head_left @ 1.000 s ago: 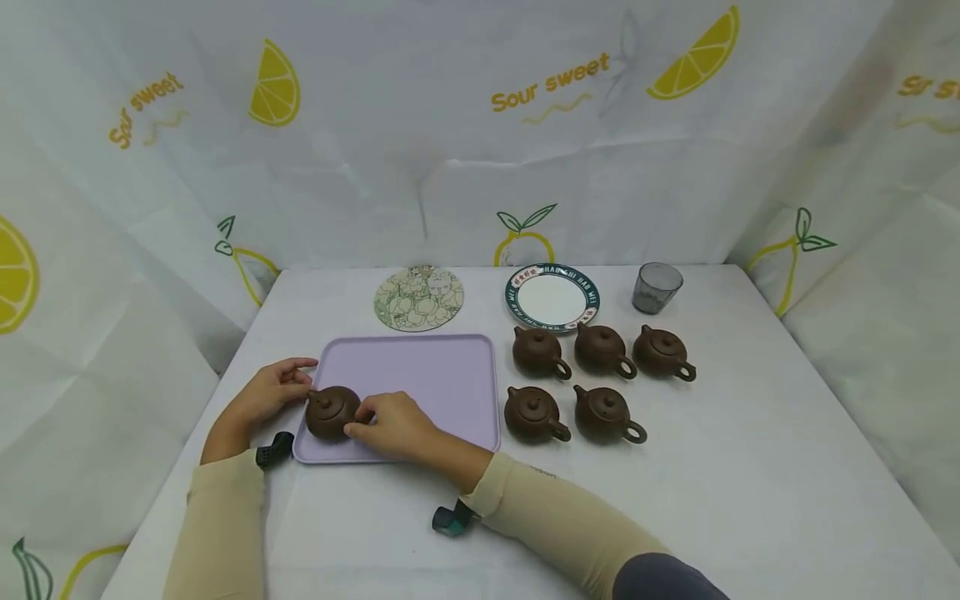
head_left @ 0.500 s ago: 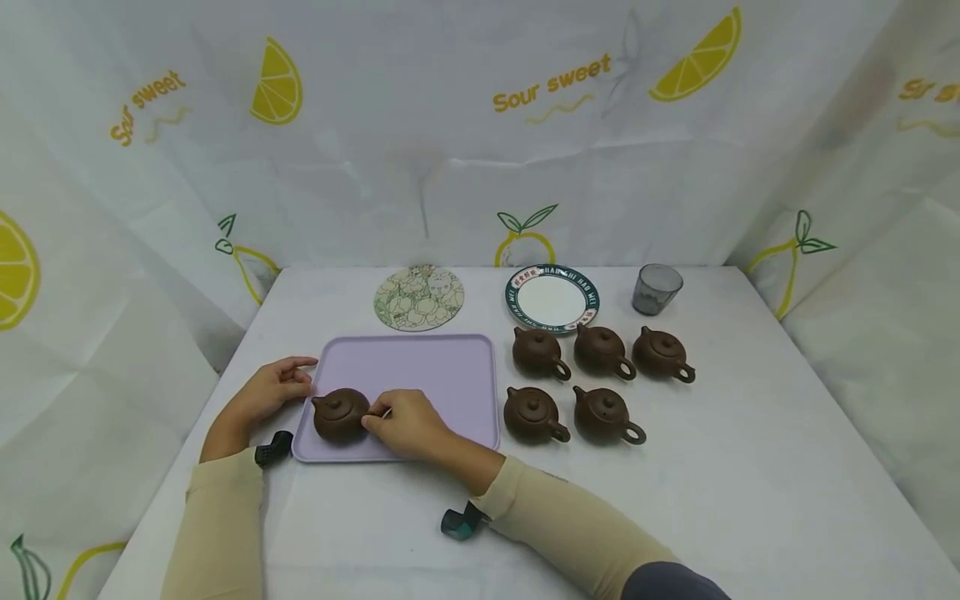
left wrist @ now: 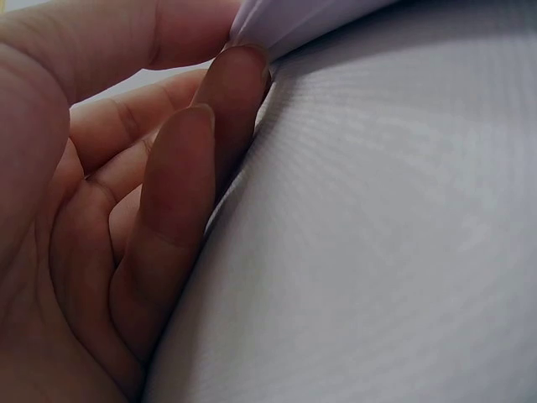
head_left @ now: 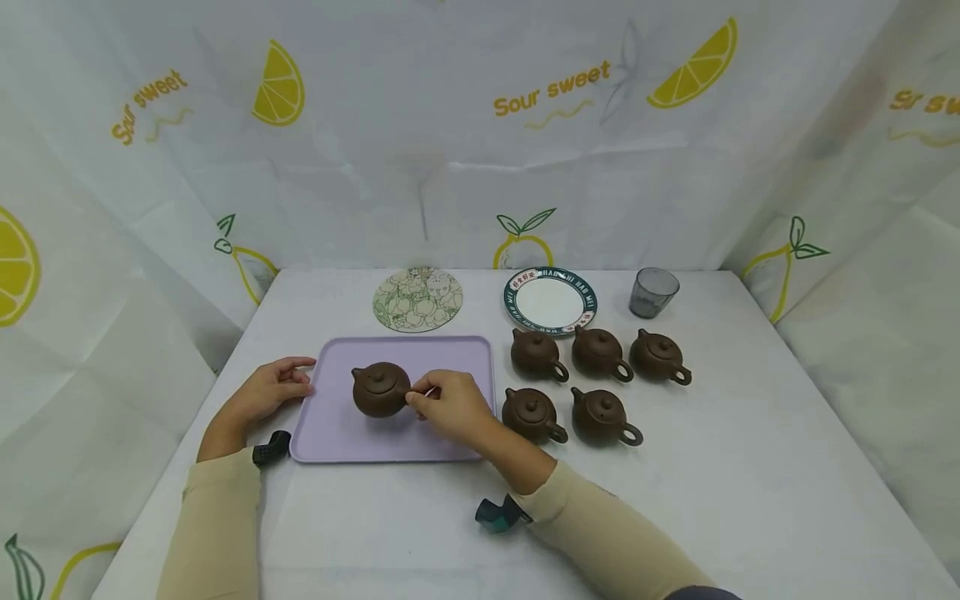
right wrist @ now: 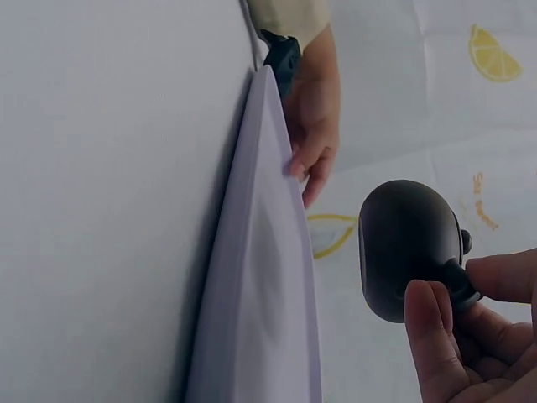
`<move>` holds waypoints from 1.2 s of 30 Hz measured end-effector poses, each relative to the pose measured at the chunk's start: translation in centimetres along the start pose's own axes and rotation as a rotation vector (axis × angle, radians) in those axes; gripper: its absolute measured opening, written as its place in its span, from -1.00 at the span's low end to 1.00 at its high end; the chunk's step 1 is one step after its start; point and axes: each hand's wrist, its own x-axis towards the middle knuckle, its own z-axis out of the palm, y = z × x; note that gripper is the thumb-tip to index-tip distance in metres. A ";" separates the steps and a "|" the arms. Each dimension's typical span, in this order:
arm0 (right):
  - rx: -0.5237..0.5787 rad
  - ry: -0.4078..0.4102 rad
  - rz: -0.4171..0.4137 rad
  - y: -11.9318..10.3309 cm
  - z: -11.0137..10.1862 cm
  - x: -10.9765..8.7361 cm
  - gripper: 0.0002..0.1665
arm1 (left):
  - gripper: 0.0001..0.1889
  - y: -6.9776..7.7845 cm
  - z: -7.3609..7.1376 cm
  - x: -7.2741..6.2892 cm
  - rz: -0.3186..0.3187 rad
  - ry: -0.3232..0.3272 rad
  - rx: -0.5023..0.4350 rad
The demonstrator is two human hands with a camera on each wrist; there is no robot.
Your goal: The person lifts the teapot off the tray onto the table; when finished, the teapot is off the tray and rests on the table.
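Observation:
A dark brown teapot (head_left: 381,390) hangs upright over the lilac tray (head_left: 442,350), its spout toward the left. My right hand (head_left: 453,408) pinches its handle between thumb and fingers. In the right wrist view the teapot (right wrist: 407,248) shows dark, apart from the tray (right wrist: 252,336). At the tray's left rim rests my left hand (head_left: 266,393), fingers loosely bent and touching the edge. The left wrist view shows its fingers (left wrist: 172,176) on the white surface beside the tray's lilac edge (left wrist: 294,21).
Several matching teapots (head_left: 600,353) stand in two rows right of the tray. Behind them are a green-rimmed plate (head_left: 513,312) and a grey glass (head_left: 654,293). A round patterned mat (head_left: 417,300) lies behind the tray on the white table (head_left: 712,492).
The right hand has carried the teapot up off the tray and toward the right, from the left end to above the middle. The left hand stays at the tray's edge.

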 end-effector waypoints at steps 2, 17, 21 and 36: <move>-0.020 0.017 0.012 0.2 -1.1 -0.3 -0.90 | -0.42 0.9 0.1 -0.5 -0.001 -0.001 0.006; -0.002 0.141 0.076 2.5 -8.2 -3.7 -0.91 | -0.39 -1.6 -0.1 0.8 -0.009 0.017 0.039; 0.017 0.158 0.095 3.3 -9.7 -4.7 -0.88 | -0.39 -1.7 -0.1 0.8 -0.009 0.020 0.039; -0.028 0.213 0.157 5.2 -14.1 -7.7 -0.82 | -0.39 -1.7 -0.2 0.7 -0.016 0.025 0.029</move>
